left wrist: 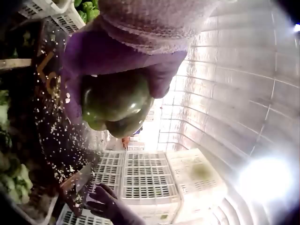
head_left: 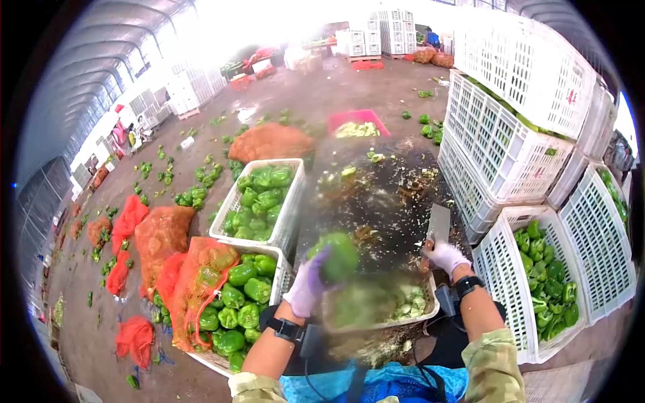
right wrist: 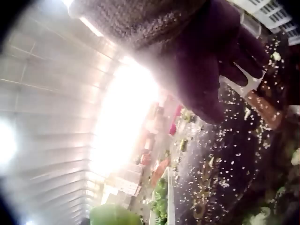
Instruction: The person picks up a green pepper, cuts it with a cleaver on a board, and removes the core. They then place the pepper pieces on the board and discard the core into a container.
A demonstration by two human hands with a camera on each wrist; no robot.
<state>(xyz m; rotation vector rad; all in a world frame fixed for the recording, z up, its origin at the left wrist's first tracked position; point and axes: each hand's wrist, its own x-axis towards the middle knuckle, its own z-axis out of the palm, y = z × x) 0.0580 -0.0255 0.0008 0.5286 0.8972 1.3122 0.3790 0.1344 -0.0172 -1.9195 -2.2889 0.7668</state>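
In my gloved left hand point(head_left: 306, 289) I hold a whole green bell pepper point(head_left: 339, 257) over the near left part of a dark work table point(head_left: 386, 225). The left wrist view shows the thumb and fingers round the bell pepper point(left wrist: 117, 101). My gloved right hand point(head_left: 447, 258) is at a broad-bladed knife point(head_left: 439, 221) by the table's right edge. Spread fingers of the right hand point(left wrist: 103, 204) show in the left wrist view. The brown knife handle point(right wrist: 265, 110) lies beyond its fingertips in the right wrist view.
Below the table's near edge is a white bin point(head_left: 430, 310) with pale green scraps. Crates of peppers point(head_left: 285, 171) stand at left, beside red net sacks point(head_left: 201, 269). Tall white crates point(head_left: 494, 144) rise at right. A pink tub point(head_left: 379, 121) sits past the table.
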